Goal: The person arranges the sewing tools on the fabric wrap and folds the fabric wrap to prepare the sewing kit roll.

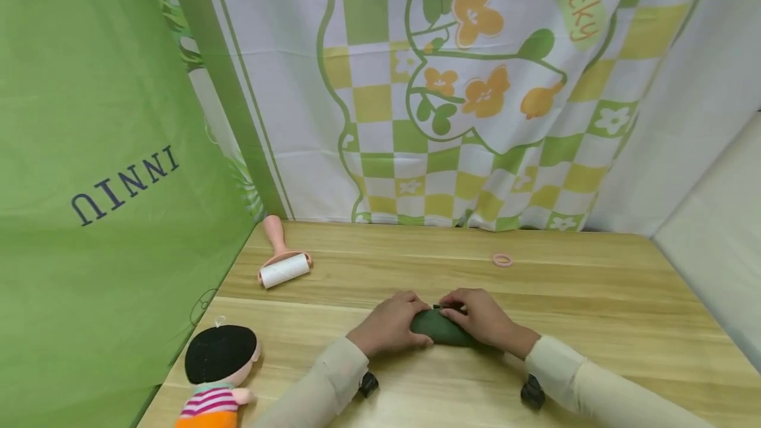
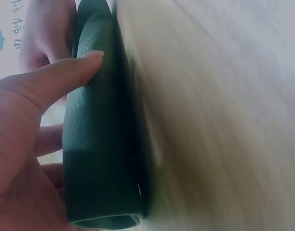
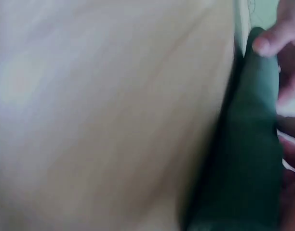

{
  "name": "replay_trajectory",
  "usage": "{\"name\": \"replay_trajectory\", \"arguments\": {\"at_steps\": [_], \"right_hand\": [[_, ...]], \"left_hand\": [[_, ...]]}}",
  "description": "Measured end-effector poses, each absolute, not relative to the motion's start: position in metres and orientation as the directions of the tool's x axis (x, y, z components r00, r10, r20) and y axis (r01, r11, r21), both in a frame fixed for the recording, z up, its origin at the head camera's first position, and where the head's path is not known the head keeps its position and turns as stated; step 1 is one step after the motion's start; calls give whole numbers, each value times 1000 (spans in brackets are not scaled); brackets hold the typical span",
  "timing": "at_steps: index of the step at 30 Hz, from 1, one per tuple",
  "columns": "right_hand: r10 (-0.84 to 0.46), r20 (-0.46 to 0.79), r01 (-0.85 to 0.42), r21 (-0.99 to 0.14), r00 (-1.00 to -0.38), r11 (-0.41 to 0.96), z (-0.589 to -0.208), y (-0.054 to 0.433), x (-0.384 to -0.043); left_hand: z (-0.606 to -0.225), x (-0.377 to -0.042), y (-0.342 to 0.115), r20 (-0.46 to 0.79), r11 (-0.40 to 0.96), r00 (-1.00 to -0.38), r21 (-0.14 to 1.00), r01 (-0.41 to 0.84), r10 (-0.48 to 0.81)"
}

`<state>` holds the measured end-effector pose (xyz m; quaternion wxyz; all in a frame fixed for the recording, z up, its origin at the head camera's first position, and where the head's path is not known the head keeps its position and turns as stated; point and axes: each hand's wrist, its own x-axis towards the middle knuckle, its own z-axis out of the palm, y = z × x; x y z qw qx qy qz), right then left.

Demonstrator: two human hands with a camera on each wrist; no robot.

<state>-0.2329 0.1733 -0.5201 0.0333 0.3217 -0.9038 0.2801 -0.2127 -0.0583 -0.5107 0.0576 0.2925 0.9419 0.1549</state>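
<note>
A long dark green case (image 1: 441, 327) lies on the wooden table between my hands. It looks like a glasses case with a smooth, leather-like skin. My left hand (image 1: 392, 323) grips its left end, thumb on the near side and fingers behind. In the left wrist view, the thumb (image 2: 85, 65) presses along the green case (image 2: 101, 134), whose near end shows a folded rim. At the top right of the case, my right hand (image 1: 484, 319) holds the edge with bent fingers, beside a small dark piece. Its fingertips are partly hidden in the right wrist view.
Behind the hands lies a pink ring (image 1: 502, 260). A lint roller (image 1: 285, 269) with a pink handle is at the back left. A doll (image 1: 220, 368) with black hair lies at the front left. Patterned curtains (image 1: 368, 84) hang along the table's back edge.
</note>
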Motion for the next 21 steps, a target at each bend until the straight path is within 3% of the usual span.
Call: {"name": "replay_trajectory", "arguments": {"at_steps": [8, 16, 21], "right_hand": [[-705, 69, -688, -304, -706, 659, -511, 208, -223], [-718, 32, -709, -198, -695, 677, -506, 216, -216], [-723, 27, -712, -201, -691, 673, -504, 220, -215]], "left_hand": [[-512, -224, -77, -20, 785, -812, 272, 556, 583], [-518, -231, -98, -54, 803, -807, 156, 575, 588], [-519, -228, -104, -40, 801, -803, 120, 587, 595]]}}
